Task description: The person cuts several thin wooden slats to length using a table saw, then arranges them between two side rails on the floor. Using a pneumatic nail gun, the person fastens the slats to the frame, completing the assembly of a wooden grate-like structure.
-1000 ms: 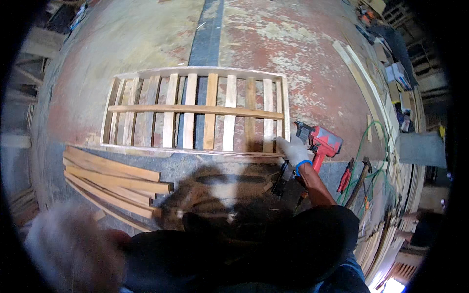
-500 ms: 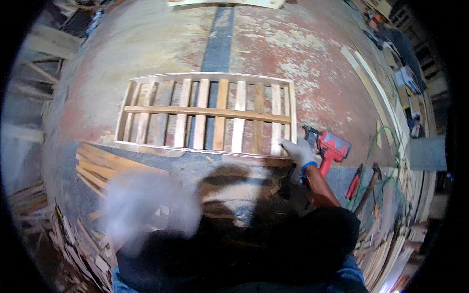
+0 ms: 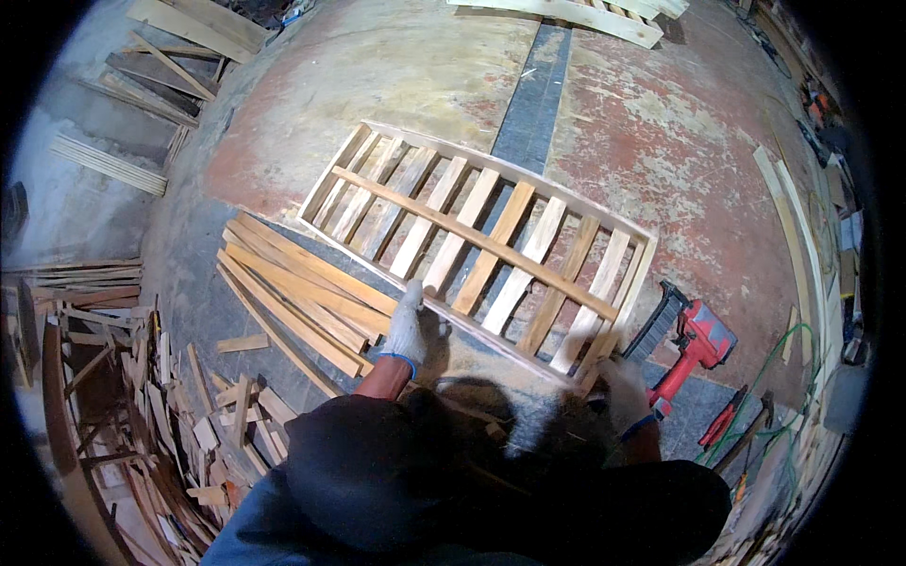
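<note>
A slatted wooden frame (image 3: 514,351) lies at a slant on the floor, its right end nearer me. It has several cross slats and one long slat (image 3: 484,243) lying lengthwise over them. My left hand (image 3: 408,330), in a pale glove, grips the middle of the near rail. At the near right corner, my gloved right hand (image 3: 625,391) is closed on the frame, partly in shadow. Just right of that hand rests a red and black nail gun (image 3: 706,335), apart from it.
Loose wooden strips (image 3: 293,283) lie left of the frame. Offcuts (image 3: 241,415) are heaped at the lower left. Red-handled pliers (image 3: 722,420), a hammer (image 3: 750,429) and a green cord (image 3: 788,429) lie at right. Another pale wooden piece (image 3: 604,21) sits at the far edge.
The frame has turned clockwise, its right end coming nearer. My left hand, blurred at lower left before, now holds the near rail. The view has shifted leftward.
</note>
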Action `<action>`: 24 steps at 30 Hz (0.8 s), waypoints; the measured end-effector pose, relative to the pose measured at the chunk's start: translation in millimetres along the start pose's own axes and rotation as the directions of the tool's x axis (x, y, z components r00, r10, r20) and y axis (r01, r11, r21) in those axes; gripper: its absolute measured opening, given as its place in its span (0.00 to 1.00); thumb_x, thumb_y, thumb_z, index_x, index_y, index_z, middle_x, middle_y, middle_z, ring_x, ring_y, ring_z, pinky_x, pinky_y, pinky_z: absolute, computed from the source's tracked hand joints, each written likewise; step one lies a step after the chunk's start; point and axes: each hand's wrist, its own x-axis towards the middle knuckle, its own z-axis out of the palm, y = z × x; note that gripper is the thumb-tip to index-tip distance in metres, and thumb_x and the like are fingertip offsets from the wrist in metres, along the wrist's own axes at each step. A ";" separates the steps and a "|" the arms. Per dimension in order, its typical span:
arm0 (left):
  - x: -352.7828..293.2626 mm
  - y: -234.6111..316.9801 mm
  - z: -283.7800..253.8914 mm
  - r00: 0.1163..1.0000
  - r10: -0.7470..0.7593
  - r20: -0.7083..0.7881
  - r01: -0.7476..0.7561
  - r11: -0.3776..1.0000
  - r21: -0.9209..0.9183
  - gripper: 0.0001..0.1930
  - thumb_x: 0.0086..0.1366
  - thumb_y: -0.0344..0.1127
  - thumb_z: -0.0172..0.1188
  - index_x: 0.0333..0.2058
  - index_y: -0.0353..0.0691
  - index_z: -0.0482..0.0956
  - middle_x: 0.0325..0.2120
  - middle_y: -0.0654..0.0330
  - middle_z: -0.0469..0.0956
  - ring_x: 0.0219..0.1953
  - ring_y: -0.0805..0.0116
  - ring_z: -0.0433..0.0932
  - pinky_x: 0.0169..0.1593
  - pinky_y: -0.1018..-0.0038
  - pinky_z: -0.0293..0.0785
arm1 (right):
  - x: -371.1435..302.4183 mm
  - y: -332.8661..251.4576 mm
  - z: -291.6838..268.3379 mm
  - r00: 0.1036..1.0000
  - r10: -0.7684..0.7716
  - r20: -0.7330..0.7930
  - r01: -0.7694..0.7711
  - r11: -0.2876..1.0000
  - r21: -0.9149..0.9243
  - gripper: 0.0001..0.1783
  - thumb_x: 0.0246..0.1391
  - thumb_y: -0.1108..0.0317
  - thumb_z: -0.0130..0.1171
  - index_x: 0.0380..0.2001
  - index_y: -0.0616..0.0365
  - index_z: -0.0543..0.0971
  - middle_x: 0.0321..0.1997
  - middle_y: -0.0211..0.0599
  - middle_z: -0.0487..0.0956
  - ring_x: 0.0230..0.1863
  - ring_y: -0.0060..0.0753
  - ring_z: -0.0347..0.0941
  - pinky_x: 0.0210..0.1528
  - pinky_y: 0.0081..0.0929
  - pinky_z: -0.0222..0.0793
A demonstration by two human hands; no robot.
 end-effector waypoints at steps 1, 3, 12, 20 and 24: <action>6.9 -1.4 -7.6 0.999 0.032 -0.031 -0.031 0.999 0.017 0.33 0.70 0.65 0.60 0.54 0.38 0.74 0.37 0.56 0.77 0.36 0.57 0.77 0.42 0.58 0.78 | -7.4 0.6 4.2 0.998 -0.058 0.033 0.060 0.997 -0.058 0.16 0.64 0.61 0.55 0.40 0.63 0.83 0.36 0.38 0.83 0.37 0.32 0.82 0.37 0.34 0.78; 23.3 -5.6 -7.9 0.984 0.021 -0.179 -0.042 0.992 -0.117 0.35 0.68 0.63 0.63 0.58 0.36 0.72 0.43 0.54 0.79 0.41 0.55 0.78 0.46 0.55 0.79 | -14.3 6.7 10.7 0.986 0.041 0.164 -0.060 0.992 0.113 0.19 0.64 0.60 0.55 0.47 0.65 0.81 0.41 0.40 0.83 0.41 0.35 0.82 0.44 0.35 0.80; 45.5 -8.0 -38.3 0.984 0.055 -0.167 -0.038 0.994 0.099 0.13 0.65 0.36 0.65 0.44 0.35 0.81 0.37 0.56 0.80 0.39 0.58 0.79 0.46 0.62 0.79 | -16.3 41.3 25.9 0.969 0.108 0.221 -0.165 0.951 0.261 0.20 0.65 0.57 0.57 0.44 0.66 0.83 0.40 0.34 0.84 0.41 0.28 0.78 0.47 0.30 0.75; 11.0 5.5 -32.0 0.997 0.004 -0.071 0.000 0.998 0.060 0.08 0.64 0.32 0.62 0.39 0.37 0.77 0.32 0.56 0.78 0.37 0.58 0.80 0.45 0.59 0.81 | -32.1 46.7 14.2 0.916 0.162 0.366 -0.255 0.941 0.223 0.25 0.69 0.58 0.54 0.60 0.65 0.78 0.49 0.38 0.85 0.47 0.32 0.80 0.51 0.31 0.76; 20.2 13.1 -11.3 0.998 0.040 -0.054 -0.030 0.985 0.172 0.08 0.63 0.31 0.62 0.40 0.37 0.77 0.31 0.57 0.78 0.32 0.58 0.80 0.39 0.61 0.82 | -47.8 21.3 -12.9 0.893 0.156 0.422 -0.210 0.974 0.083 0.25 0.70 0.56 0.53 0.60 0.64 0.77 0.48 0.37 0.85 0.45 0.33 0.81 0.47 0.32 0.79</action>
